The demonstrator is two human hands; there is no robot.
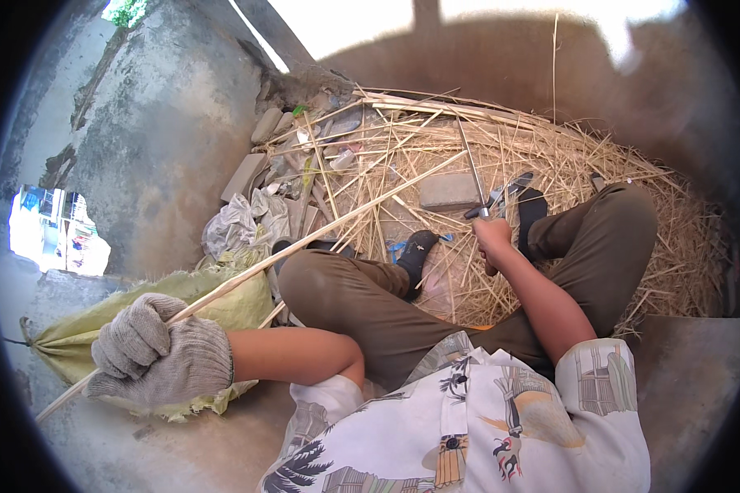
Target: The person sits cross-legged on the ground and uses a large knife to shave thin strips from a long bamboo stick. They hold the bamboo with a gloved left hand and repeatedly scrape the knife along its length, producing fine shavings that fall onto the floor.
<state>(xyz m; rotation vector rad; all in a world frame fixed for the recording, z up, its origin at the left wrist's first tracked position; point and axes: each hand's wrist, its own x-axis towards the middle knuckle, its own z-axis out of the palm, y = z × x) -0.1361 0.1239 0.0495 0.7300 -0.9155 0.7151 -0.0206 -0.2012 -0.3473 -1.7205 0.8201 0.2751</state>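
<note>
My left hand point(160, 349), in a grey knitted glove, is closed round a long pale strip point(321, 232) that looks like split bamboo. The strip slants up to the right across my left knee. Its far end comes close to the blade of a long, thin knife point(471, 160); I cannot tell if they touch. Bare and wrapped round the knife's handle, my right hand point(495, 238) is in front of my right shin, with the blade pointing up and away. Just left of the blade's lower part, a grey-brown brick point(450, 191) lies on the ground.
Loose straw-coloured strips and shavings point(674, 246) cover the ground ahead and right. A yellow-green sack point(82, 333) lies by my left hand. Beyond it are a crumpled white plastic bag point(237, 226) and rubble point(244, 178) along a stained wall point(173, 123). My bent legs point(337, 292) frame the middle.
</note>
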